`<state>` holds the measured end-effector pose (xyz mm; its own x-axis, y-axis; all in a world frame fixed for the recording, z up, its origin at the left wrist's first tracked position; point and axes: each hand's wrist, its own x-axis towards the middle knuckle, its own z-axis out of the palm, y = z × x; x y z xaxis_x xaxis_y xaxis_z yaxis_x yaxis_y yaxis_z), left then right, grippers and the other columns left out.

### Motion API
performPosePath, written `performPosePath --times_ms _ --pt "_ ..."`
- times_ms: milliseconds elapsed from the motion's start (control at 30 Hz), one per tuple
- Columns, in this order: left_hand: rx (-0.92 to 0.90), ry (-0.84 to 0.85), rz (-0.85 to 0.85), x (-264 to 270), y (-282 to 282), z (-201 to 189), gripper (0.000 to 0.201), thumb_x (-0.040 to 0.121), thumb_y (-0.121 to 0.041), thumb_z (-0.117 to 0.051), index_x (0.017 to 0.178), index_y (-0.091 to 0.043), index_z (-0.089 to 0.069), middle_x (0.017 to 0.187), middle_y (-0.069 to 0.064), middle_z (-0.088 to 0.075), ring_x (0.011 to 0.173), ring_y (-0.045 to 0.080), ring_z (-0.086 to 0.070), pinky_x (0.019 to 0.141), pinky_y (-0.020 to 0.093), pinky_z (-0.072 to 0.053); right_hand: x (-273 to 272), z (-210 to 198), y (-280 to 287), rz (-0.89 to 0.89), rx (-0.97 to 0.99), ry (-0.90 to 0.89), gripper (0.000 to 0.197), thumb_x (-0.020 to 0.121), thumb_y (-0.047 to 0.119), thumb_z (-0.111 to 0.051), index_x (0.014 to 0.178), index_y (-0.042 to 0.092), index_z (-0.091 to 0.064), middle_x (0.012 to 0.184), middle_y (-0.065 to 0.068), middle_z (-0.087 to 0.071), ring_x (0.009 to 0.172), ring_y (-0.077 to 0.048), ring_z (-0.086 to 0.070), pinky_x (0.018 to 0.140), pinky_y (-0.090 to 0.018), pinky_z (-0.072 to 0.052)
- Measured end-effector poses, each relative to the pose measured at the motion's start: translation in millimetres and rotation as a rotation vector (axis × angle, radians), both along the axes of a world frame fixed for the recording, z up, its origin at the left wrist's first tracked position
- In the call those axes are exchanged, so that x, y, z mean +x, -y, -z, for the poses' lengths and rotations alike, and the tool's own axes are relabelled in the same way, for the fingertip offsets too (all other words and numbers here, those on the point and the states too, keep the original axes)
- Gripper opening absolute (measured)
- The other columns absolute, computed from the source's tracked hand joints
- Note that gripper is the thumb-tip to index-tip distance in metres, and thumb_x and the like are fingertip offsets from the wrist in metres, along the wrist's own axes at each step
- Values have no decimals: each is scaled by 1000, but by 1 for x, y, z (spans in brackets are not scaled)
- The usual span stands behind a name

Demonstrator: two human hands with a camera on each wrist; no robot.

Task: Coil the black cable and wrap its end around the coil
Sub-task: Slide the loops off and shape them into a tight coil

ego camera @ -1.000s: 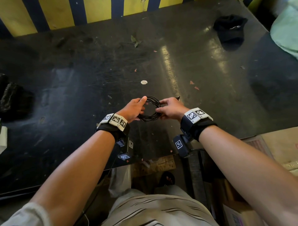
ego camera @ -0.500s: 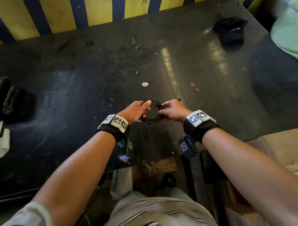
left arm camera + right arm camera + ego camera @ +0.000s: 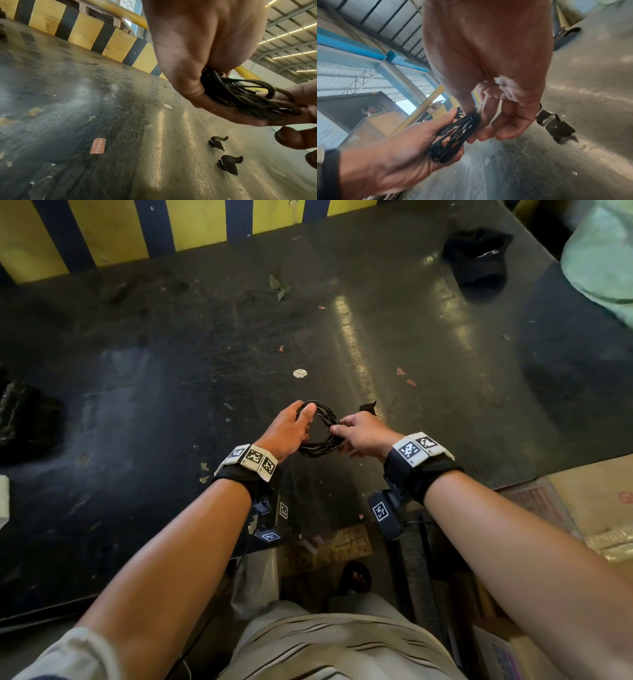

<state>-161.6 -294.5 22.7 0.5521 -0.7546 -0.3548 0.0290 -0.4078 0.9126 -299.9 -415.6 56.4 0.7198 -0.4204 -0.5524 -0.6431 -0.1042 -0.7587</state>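
So the black cable [image 3: 318,424] is pretty much all looped up already, it's a small round coil held up off the dark tabletop [image 3: 171,371] between both hands. The left hand [image 3: 287,431] has its fingers and thumb curled around the left side of the bundle, strands bunched in the palm. The right hand [image 3: 363,433] is pinching the strands on the right side with thumb and forefinger, other fingers loosely curled under. My read is the coiling part is done and what's left is the wrap: getting the loose end around the bundle so it stays put. I honestly can't pick out the free end in any view, so no idea if any turns are on yet. Just beyond the right hand there are a couple of small black strap pieces [image 3: 229,164] lying on the surface, untouched.
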Motion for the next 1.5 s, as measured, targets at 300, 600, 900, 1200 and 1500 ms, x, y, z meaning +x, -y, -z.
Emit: performPosePath --times_ms 300,600,900,1200,1500 --pt "63 151 39 -6 -2 -6 35 103 -45 -45 114 -14 -57 79 -1 -51 67 11 -49 67 34 -47 -8 -2 1 63 176 -16 16 97 27 -67 97 11 -66 95 -12 -71 77 -20 -65 60 -26 -47" --pt "35 146 62 -10 -9 -13 24 105 -41 -43 98 -22 -57 82 2 -52 72 16 -49 72 38 -47 -12 -2 -4 189 304 29 42 94 14 -70 133 6 -55 91 -8 -67 64 -11 -60 61 -26 -50" --pt "29 145 56 -14 -13 -17 29 105 -40 -43 102 -15 -57 84 3 -50 70 14 -47 71 36 -45 -14 -7 -9 193 364 -11 11 93 24 -67 89 17 -59 75 1 -59 64 -12 -55 62 -29 -43" --pt "48 132 81 -16 -20 -20 22 105 -41 -43 97 -25 -56 82 2 -50 73 16 -49 74 37 -47 -14 -6 -13 156 245 8 17 92 34 -67 96 17 -66 81 0 -64 67 -14 -60 67 -31 -42" --pt "85 136 82 -11 -24 -10 32 104 -44 -43 107 -17 -59 92 11 -52 79 25 -51 76 39 -50 -17 -9 -8 170 185 -48 39 92 56 -61 93 18 -68 92 0 -71 83 -20 -64 77 -35 -45"
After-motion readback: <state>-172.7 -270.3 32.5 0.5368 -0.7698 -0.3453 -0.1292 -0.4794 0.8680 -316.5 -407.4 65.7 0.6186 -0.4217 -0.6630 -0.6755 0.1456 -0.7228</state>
